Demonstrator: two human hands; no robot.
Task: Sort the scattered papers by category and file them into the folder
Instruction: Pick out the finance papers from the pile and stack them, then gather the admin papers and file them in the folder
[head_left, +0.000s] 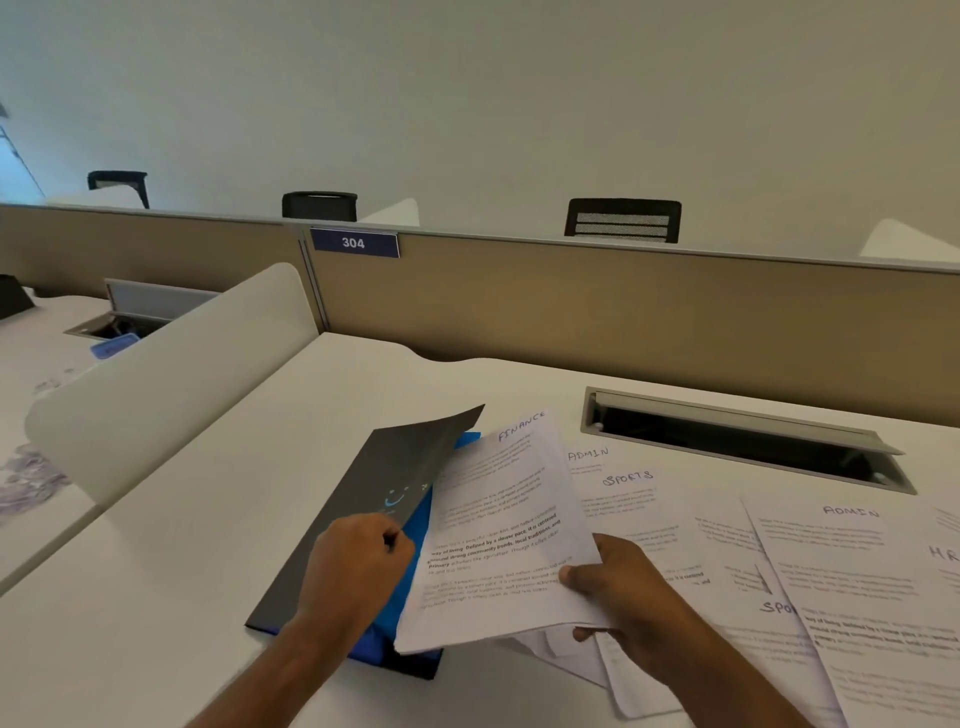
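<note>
The left hand (358, 558) grips the folder (374, 499) cover, lifted; the right hand (618, 587) pinches the finance papers (498, 535). They should slide in flat under the raised cover.

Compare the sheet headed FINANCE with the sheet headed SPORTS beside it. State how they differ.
The white FINANCE sheet is gripped by the right hand and tilted over the dark grey folder; the white SPORTS sheet lies flat on the white desk, untouched. FINANCE shows whole; SPORTS is partly covered. Both are printed pages with handwritten blue headings.

FINANCE sheets (498, 530) tilted over open grey folder (374, 499).
</note>
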